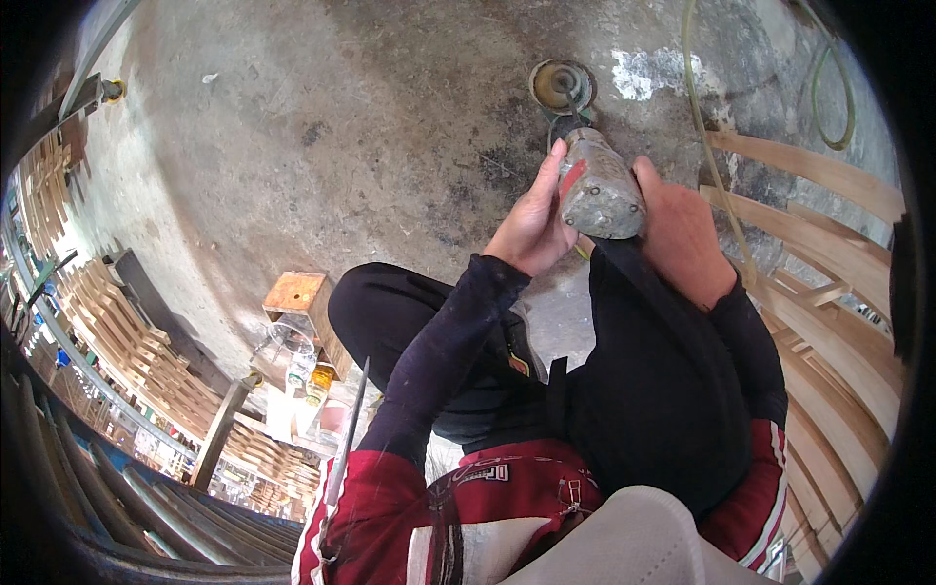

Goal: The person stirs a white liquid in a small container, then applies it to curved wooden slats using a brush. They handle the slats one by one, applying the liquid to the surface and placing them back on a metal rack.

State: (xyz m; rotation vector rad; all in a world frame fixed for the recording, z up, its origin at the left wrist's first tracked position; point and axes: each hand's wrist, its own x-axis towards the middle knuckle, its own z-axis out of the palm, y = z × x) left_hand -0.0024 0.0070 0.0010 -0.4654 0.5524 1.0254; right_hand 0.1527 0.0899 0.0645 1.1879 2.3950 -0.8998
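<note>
Both my hands are around a worn grey power drill (603, 190) with a red patch on its side. My left hand (534, 222) is closed on its left side, the thumb lying along the body. My right hand (680, 226) grips it from the right, its fingers mostly hidden behind the tool. The drill's dark front end points away from me, and a thin shaft seems to run from it into a small round container (589, 90) on the floor. Brownish material is inside that container. Exactly where the shaft ends is hard to make out.
Curved wooden slats (829, 229) are stacked at my right, with a pale hose (694, 93) beside them. On the left stand a small wooden box (295, 292), bottles (318, 384) and more stacked wooden pieces (136, 341). Stained concrete floor (370, 117) stretches ahead.
</note>
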